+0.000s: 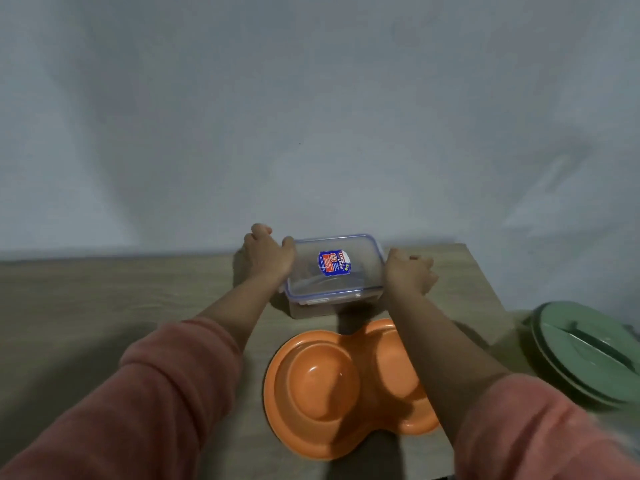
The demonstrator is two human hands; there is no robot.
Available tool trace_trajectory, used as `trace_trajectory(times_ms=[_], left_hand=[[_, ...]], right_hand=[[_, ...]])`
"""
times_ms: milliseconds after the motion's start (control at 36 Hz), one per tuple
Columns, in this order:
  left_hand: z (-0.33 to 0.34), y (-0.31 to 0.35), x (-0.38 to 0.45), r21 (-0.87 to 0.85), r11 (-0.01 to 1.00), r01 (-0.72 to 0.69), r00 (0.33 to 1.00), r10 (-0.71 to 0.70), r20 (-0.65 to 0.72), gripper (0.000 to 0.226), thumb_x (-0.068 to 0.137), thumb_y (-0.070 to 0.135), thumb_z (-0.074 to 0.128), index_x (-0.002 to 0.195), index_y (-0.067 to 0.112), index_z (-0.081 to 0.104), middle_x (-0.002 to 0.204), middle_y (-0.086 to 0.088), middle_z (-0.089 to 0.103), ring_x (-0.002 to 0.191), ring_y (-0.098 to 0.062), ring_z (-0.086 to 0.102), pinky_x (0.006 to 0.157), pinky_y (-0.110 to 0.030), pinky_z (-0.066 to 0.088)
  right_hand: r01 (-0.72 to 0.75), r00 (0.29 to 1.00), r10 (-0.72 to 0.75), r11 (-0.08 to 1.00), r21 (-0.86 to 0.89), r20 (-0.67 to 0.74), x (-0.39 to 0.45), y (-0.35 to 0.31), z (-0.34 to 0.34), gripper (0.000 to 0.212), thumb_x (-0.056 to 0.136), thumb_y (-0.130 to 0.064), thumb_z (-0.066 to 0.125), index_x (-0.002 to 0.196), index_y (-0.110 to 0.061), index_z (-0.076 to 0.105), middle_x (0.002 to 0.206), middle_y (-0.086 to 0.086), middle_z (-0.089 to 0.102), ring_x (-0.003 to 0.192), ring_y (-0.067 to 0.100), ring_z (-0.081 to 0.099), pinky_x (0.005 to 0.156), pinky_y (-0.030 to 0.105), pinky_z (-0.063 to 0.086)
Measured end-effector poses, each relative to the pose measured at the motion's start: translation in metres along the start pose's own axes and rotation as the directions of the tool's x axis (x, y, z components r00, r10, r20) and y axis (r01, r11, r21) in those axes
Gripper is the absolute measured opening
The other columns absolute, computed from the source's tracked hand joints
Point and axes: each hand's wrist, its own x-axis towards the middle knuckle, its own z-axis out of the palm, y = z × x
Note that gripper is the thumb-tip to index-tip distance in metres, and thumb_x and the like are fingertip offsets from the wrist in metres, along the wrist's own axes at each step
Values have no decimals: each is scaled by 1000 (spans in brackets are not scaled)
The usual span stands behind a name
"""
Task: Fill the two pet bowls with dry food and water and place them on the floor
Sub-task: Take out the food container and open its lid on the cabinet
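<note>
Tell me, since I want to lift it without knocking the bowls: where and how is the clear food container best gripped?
Grip the clear food container by its two short ends, coming in from left and right at lid height, as the left hand and right hand do now. It is a flat rectangular box; the lid still looks on. The orange double pet bowl sits just in front, so lifting straight up seems safest.

a light wood-grain surface (104, 306) carries a clear lidded container (334, 271) with a blue label, standing between the fingers of both hands. nearer than the fingers lies an orange double pet bowl (332, 386). beyond the right fingers' outer side rests a green round lid (585, 351).
</note>
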Motion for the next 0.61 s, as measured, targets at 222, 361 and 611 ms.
trace_trajectory(times_ms=[222, 361, 611], left_hand=[[4, 40, 33, 162, 890, -427, 834, 318, 451, 50, 103, 40, 27, 120, 3, 55, 120, -18, 60, 108, -32, 55, 86, -34, 41], [17, 51, 32, 239, 765, -598, 682, 329, 653, 66, 102, 51, 15, 124, 7, 58, 121, -17, 62, 109, -30, 57, 96, -36, 43], [26, 52, 49, 206, 788, -581, 625, 269, 733, 80, 94, 66, 18, 113, 3, 64, 103, -16, 62, 90, -26, 58, 93, -36, 45]], right_hand=[[-360, 920, 279, 878, 316, 274, -57, 30, 16, 52, 82, -31, 71, 121, -2, 52, 111, 21, 65, 82, 31, 65, 75, 42, 58], [-397, 905, 282, 828, 396, 317, -71, 31, 19, 34, 87, -18, 67, 115, -1, 57, 100, 15, 64, 82, 29, 65, 81, 41, 58], [-431, 893, 294, 774, 463, 341, -73, 35, 26, 31, 90, -18, 63, 117, -3, 58, 93, 9, 61, 83, 22, 59, 81, 33, 54]])
